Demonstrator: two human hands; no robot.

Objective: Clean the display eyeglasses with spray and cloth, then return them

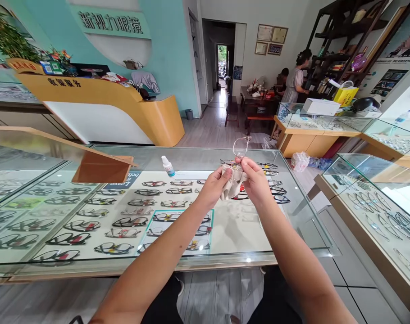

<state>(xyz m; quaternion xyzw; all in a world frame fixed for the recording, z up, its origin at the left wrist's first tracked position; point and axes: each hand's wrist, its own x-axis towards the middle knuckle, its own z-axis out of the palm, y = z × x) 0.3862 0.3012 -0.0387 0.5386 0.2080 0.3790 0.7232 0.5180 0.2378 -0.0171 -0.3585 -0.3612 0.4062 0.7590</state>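
Note:
A thin clear-rimmed pair of glasses (240, 147) stands upright between my two hands above the glass display counter (293, 211). My left hand (214, 185) is closed on a beige cleaning cloth (230, 188) that hangs below the lower lens. My right hand (255, 179) pinches the glasses and the cloth from the right side. A small spray bottle (167, 166) with a blue label stands on the counter, left of my hands.
Rows of eyeglass frames (124, 220) lie under the counter glass. A wooden stand (100, 167) sits at the left. More glass cases (377, 198) stand to the right, an orange reception desk (151, 117) behind. Two people (294, 83) are at a far table.

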